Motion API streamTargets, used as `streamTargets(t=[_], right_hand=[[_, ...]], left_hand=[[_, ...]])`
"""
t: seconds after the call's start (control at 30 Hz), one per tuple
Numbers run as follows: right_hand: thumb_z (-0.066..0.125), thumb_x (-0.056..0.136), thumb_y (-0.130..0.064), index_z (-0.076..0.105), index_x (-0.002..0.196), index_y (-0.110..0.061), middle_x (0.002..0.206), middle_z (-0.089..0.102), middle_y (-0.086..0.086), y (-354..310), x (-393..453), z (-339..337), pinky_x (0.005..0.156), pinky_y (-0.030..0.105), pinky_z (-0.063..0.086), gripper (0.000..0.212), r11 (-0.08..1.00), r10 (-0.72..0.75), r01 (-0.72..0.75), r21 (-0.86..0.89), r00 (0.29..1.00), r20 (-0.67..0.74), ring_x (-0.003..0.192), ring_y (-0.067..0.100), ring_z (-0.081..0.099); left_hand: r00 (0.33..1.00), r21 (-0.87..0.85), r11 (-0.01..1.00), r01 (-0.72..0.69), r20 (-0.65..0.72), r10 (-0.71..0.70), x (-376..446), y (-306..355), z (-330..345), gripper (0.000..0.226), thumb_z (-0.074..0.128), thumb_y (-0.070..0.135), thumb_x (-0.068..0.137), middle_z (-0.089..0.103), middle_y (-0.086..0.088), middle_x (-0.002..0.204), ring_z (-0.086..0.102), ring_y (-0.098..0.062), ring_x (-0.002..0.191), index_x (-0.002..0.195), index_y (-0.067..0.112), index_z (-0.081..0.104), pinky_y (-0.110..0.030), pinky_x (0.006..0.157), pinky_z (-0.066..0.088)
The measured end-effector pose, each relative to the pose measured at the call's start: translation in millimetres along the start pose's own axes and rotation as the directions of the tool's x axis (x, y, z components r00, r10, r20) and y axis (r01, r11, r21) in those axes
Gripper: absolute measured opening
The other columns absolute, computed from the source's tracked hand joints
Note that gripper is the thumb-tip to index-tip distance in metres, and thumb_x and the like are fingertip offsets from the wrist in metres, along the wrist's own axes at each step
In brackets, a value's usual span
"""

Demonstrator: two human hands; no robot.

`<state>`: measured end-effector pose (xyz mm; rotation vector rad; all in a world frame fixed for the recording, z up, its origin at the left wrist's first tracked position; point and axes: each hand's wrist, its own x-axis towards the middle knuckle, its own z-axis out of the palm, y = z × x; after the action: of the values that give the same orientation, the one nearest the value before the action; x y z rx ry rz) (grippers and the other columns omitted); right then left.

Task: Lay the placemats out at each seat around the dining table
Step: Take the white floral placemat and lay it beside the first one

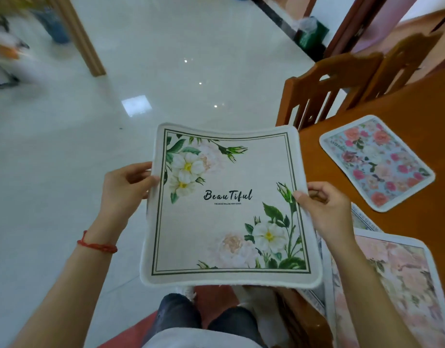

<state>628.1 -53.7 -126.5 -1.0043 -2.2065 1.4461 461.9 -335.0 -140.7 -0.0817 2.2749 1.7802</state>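
Placemat (229, 209) held flat, "Beautiful" upright, by both hands' grip.

Held placemat (229, 207) left of table (402, 116); two placemats (377, 163) on table; chairs (324, 89) behind.

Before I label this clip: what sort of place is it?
Most likely a home dining room: a wooden dining table with a floral placemat laid on it, wooden chairs drawn up, and a glossy tiled floor.
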Motion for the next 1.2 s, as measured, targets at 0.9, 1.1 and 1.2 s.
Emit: streamTargets(t=[0.9, 1.1, 1.2], right_hand=[[0.07, 0.078, -0.009, 0.063, 0.092, -0.012, 0.078, 0.064, -0.001, -78, 94, 239, 0.061, 0.014, 0.052, 0.016, 0.999, -0.037, 0.029, 0.025, 0.919, 0.392, 0.062, 0.001, 0.061], [0.071, 0.077, -0.011, 0.063, 0.086, -0.017, 0.079, 0.065, 0.0, -85, 150, 267, 0.07, 0.028, 0.054, 0.013, 1.0, -0.012, 0.017, -0.009, 0.909, 0.416, 0.075, 0.018, 0.063], [0.071, 0.077, -0.013, 0.064, 0.089, -0.015, 0.081, 0.066, 0.003, -90, 173, 279, 0.073, 0.034, 0.053, 0.014, 0.999, -0.005, 0.018, -0.027, 0.91, 0.416, 0.078, 0.022, 0.063]], left_hand=[[0.885, -0.078, 0.979, 0.188, -0.419, -0.203, 94, -51, -159, 0.032, 0.067, 0.004, 0.079, 0.067, 0.005, 0.073, 0.061, 0.006, 0.057, 0.109, 0.013, 0.063, -0.012, 0.056, 0.052], [0.867, -0.064, 0.975, 0.214, -0.446, -0.22, 148, -42, -145, 0.032, 0.067, 0.005, 0.079, 0.065, 0.0, 0.078, 0.059, 0.006, 0.056, 0.11, 0.011, 0.063, -0.011, 0.055, 0.051], [0.863, -0.063, 0.973, 0.221, -0.452, -0.225, 172, -39, -142, 0.032, 0.067, 0.004, 0.079, 0.065, -0.001, 0.079, 0.06, 0.002, 0.058, 0.111, 0.009, 0.063, -0.012, 0.057, 0.053]])
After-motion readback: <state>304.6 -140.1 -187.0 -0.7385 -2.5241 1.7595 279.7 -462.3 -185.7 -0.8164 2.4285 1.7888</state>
